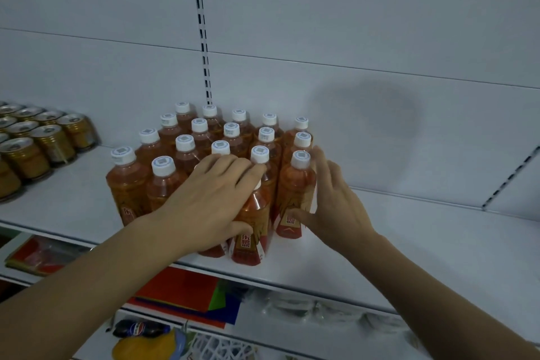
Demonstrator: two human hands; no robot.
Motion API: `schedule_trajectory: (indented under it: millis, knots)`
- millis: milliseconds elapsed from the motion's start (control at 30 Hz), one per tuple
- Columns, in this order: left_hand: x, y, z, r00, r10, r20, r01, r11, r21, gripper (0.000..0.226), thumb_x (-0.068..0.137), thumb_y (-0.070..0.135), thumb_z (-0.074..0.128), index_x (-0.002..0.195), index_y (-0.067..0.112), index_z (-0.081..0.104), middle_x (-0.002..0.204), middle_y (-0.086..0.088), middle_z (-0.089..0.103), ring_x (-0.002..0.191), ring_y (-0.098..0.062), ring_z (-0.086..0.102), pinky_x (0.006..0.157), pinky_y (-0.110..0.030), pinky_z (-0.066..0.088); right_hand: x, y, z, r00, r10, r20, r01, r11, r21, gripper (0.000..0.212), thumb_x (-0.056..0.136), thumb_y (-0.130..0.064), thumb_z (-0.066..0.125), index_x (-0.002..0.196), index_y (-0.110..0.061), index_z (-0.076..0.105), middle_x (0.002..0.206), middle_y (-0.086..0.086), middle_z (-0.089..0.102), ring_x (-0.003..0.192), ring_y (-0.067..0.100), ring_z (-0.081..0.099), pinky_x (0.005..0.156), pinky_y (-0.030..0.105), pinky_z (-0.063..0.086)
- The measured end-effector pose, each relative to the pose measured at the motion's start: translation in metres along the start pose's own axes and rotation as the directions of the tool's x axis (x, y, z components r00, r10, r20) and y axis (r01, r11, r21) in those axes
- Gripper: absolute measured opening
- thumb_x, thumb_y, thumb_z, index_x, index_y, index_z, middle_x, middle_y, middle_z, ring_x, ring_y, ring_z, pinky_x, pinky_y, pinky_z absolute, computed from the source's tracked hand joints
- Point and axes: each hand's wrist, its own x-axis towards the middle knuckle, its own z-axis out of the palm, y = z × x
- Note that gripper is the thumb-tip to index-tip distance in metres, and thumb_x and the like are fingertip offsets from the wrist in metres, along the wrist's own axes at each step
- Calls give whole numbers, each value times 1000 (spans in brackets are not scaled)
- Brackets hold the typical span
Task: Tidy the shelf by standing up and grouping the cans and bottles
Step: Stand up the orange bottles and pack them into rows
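1. Head view, shelf: a white shelf is seen at chest height, backed by a pale panel with a slotted upright strip.
2. Bottles: a block of amber drink bottles with white caps is stood upright at mid-shelf, packed in close rows from the back panel toward the front edge. All caps in view point up.
3. Front bottle: it is stood at the front of the block, just beside the shelf's front edge, with a red and tan label facing the camera. Its cap is hidden by the left hand.
4. Right-end bottle: it is stood upright at the right front corner of the block, just beside the front bottle.
5. Left hand: it is laid over the front bottle from the left, fingers curled across the bottle's shoulder and thumb pressed against the label lower down, so the bottle is gripped.
6. Right hand: it is placed against the right side of the right-end bottle. The fingers are held nearly straight and slightly spread, pointing up along the bottle; the thumb touches the label near its base. A closed grip is not shown.
7. Cans: a group of gold cans is stood upright at the far left of the same shelf, well apart from the bottles, tops up.
8. Lower shelf: coloured paper sheets in red, green and blue are seen below. Clear wrapped items to the right are too blurred to tell.
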Motion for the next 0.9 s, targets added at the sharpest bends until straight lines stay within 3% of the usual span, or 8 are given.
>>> schedule_trajectory:
  millis: [67, 200, 400, 567, 700, 767, 900]
  knots:
    - [0, 0, -1, 1000, -3, 6, 3, 1000, -1, 109, 69, 70, 84, 152, 12, 41, 135, -6, 58, 125, -29, 56, 108, -51, 50, -7, 5, 10, 985, 169, 34, -171, 983, 65, 123, 87, -57, 82, 166, -34, -9, 156, 2, 52, 122, 27, 67, 90, 42, 59]
    - [4, -2, -2, 999, 22, 38, -22, 1000, 17, 105, 72, 70, 81, 151, 12, 43, 132, -5, 55, 123, -27, 53, 105, -50, 50, -15, 2, 26, 982, 171, 74, -170, 985, -18, 77, 100, -59, 64, 157, -32, 21, 129, -2, 75, 102, 22, 75, 84, 34, 57]
    - [7, -7, 1, 997, 78, 22, -78, 997, 0, 103, 73, 69, 80, 149, 10, 41, 133, -9, 55, 121, -31, 54, 99, -52, 52, -18, -1, 30, 978, 206, 28, -206, 978, -23, 77, 98, -50, 70, 160, -31, 28, 122, -1, 77, 100, 27, 75, 84, 41, 60]
    - [10, -9, 3, 995, 97, 37, -95, 994, -54, 104, 79, 74, 71, 156, 14, 33, 141, -5, 49, 129, -28, 48, 106, -50, 47, -21, -1, 33, 981, 194, 16, -194, 981, 3, 84, 98, -49, 71, 164, -35, 21, 127, -5, 76, 104, 24, 74, 87, 41, 61]
    - [18, -12, -13, 995, 55, 80, -45, 991, -125, 108, 83, 91, 22, 162, 18, 24, 153, 1, 40, 140, -23, 38, 115, -45, 40, -26, 8, 25, 986, 153, 72, -155, 987, 30, 98, 96, -59, 72, 166, -46, 4, 137, -6, 71, 114, 21, 71, 93, 39, 59]
    - [30, -12, -24, 996, 31, 82, -19, 989, -146, 103, 85, 86, 10, 162, 19, 27, 156, 1, 40, 143, -23, 37, 117, -46, 38, -30, 14, 20, 984, 123, 132, -129, 991, 44, 107, 93, -65, 71, 166, -49, -4, 149, -4, 62, 125, 22, 66, 99, 42, 58]
    - [73, -9, -26, 1000, 19, 21, -13, 970, -241, 84, 98, 71, 11, 152, 18, 46, 150, -3, 51, 142, -26, 42, 117, -49, 37, -31, 40, 16, 945, 131, 298, -149, 988, 36, 112, 89, -77, 60, 170, -41, -9, 176, -7, 27, 155, 21, 39, 123, 43, 42]
